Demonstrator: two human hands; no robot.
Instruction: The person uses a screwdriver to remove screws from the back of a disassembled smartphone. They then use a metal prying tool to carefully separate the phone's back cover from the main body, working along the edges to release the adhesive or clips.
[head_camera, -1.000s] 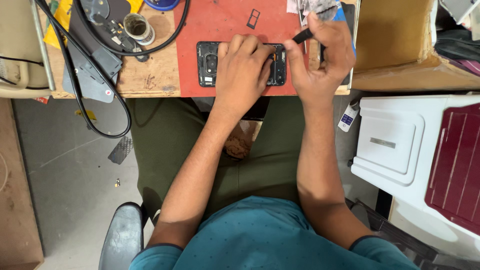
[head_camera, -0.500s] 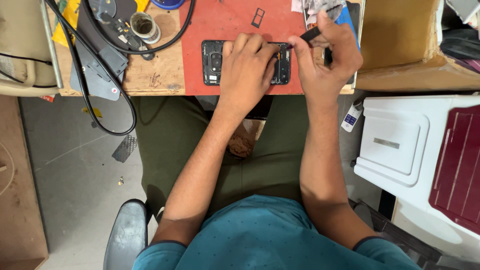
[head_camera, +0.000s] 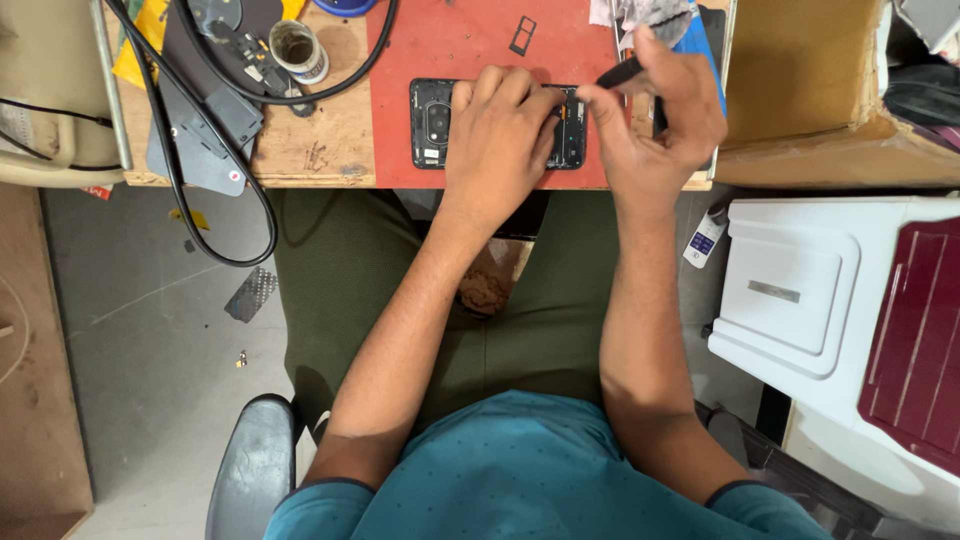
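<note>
An opened black phone (head_camera: 432, 124) lies flat on a red mat (head_camera: 450, 40) at the front edge of a wooden bench (head_camera: 310, 150). My left hand (head_camera: 497, 130) presses down on the middle of the phone and hides most of it. My right hand (head_camera: 660, 110) pinches a slim black tool (head_camera: 620, 73), whose tip points down at the phone's right end. A small black card tray (head_camera: 522, 35) rests on the mat beyond the phone.
A black cable (head_camera: 215, 120) loops across the bench and hangs over its edge on the left. A small round pot (head_camera: 297, 48) and grey plates (head_camera: 200, 150) lie at the left. A cardboard box (head_camera: 810, 90) and a white and maroon plastic stool (head_camera: 830, 300) stand at the right.
My right hand has shifted left and lowered the tool's tip onto the phone's right end. My left hand stays pressed on the phone.
</note>
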